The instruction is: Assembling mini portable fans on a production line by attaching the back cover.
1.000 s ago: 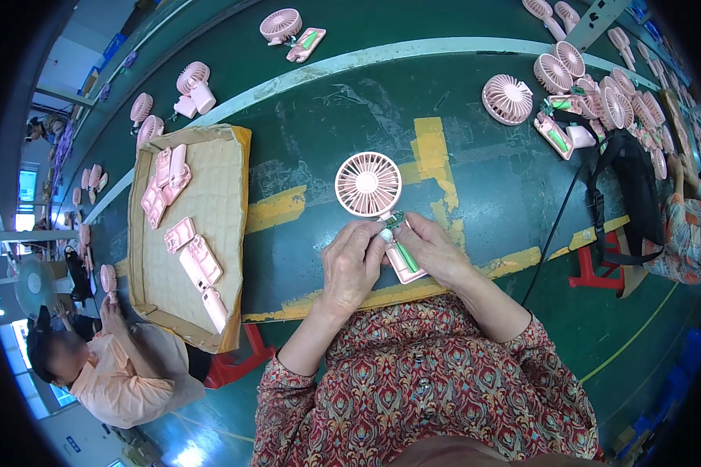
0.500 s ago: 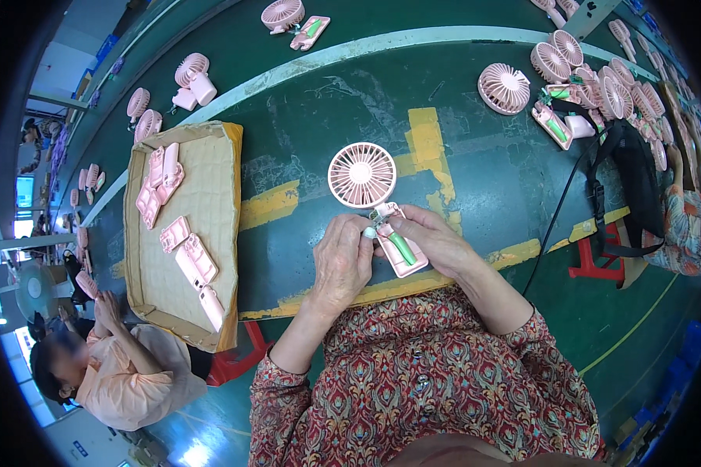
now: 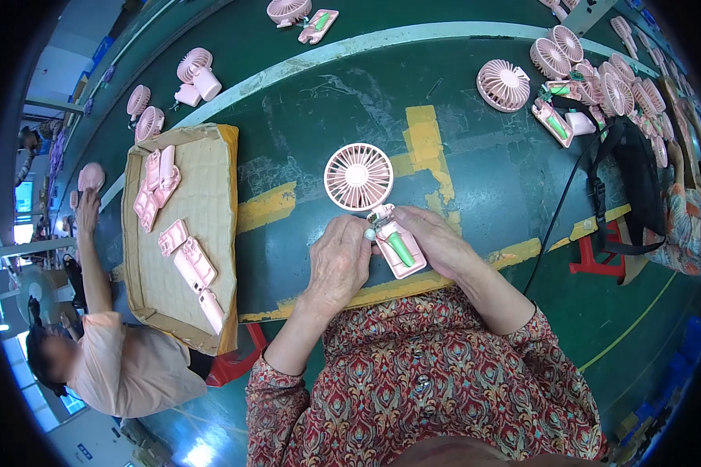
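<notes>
The pink fan (image 3: 357,177) is above the desk (image 3: 284,261), near its front edge. The curled right hand (image 3: 436,245) grips its opened handle (image 3: 416,260); the left hand (image 3: 336,257) is nearly closed beside it, its exact hold hidden. It looks light and stiff, the exposed green cylinder (image 3: 400,250) fragile; the handle's rim suits gripping.

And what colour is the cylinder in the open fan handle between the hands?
The cylinder is green, best seen in the head view.
</notes>
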Motion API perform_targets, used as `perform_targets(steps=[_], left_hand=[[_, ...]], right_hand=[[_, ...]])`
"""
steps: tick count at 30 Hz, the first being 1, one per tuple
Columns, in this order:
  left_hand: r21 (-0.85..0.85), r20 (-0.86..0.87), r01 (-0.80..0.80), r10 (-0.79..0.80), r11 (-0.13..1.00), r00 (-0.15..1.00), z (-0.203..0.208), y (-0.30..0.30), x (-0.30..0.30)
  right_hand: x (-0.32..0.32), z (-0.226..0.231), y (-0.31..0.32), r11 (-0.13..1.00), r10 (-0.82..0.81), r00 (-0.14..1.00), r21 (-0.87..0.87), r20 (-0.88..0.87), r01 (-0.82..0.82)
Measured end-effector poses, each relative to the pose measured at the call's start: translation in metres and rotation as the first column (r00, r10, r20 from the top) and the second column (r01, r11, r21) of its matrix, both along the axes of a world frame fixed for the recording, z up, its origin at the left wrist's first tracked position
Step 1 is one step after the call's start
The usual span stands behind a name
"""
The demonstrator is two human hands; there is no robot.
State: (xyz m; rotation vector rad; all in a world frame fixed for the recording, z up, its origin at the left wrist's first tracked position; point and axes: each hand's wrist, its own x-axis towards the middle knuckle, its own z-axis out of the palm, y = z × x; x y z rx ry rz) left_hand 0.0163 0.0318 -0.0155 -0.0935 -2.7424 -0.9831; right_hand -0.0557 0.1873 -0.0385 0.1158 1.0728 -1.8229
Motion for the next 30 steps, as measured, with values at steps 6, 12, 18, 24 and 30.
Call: perform_targets(steps=[6,12,18,24,30], left_hand=[[-0.076,-0.023,0.016,-0.018,0.997,1.000,0.012,-0.002,-0.001],[-0.076,-0.112,0.088,-0.096,0.993,0.989,0.007,0.002,0.001],[-0.089,-0.121,0.103,-0.113,0.991,0.986,0.011,0.002,0.006],[-0.133,-0.101,0.109,-0.123,0.985,0.987,0.013,0.002,0.007],[-0.128,-0.020,0.104,-0.107,0.986,0.994,0.013,0.007,0.016]], right_hand=[[-0.002,0.012,-0.003,0.999,0.012,0.995,0.035,-0.097,-0.008],[0.007,-0.010,0.001,0.993,0.014,0.984,0.119,-0.177,0.007],[0.010,-0.005,0.000,0.995,0.013,0.983,0.098,-0.183,0.005],[0.011,-0.002,0.000,0.995,0.002,0.982,0.097,-0.188,0.016],[0.018,-0.009,0.005,0.995,0.035,0.986,0.102,-0.166,-0.018]])
